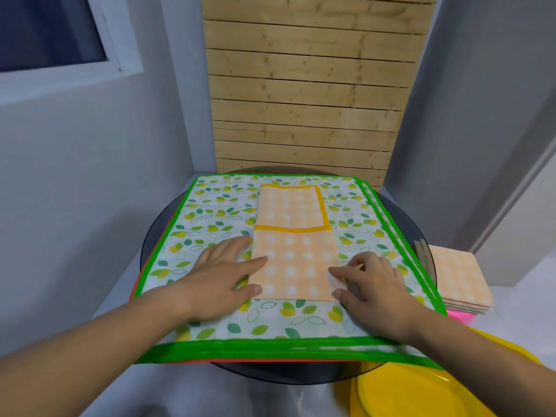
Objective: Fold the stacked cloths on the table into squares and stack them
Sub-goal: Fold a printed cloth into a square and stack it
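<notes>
**A:** Where is the orange cloth (293,260)?

**B:** Right between the two hands. It lies flat on the leaf cloths (210,218), and those lie on the round table (285,375). Its near half is folded over. Its far half sticks out past the fingertips.

**A:** What is the left hand (222,278) doing?

**B:** Its fingers (249,263) are straight and a bit spread. They press flat, with the first finger and thumb tips on the cloth's left edge.

**A:** And the right hand (373,284)?

**B:** Its fingers are bent. The thumb and first finger seem to pinch the cloth's right edge. The pinch is small, so I am not fully sure.

**A:** Is the cloth hard to move?

**B:** I think not. It looks thin, light and soft. It will bend anywhere and may slip on the cloths under it, so one hand should hold it down.

**A:** Where should you grab it?

**B:** At the corners by the thumbs, I think. Then lift them over to the far yellow edge to make a square.

**A:** Where do the done ones go?

**B:** On the folded pile (460,278), off past the right hand's little finger.

**A:** Any words to read?

**B:** No. Only checks and leaves.
</notes>
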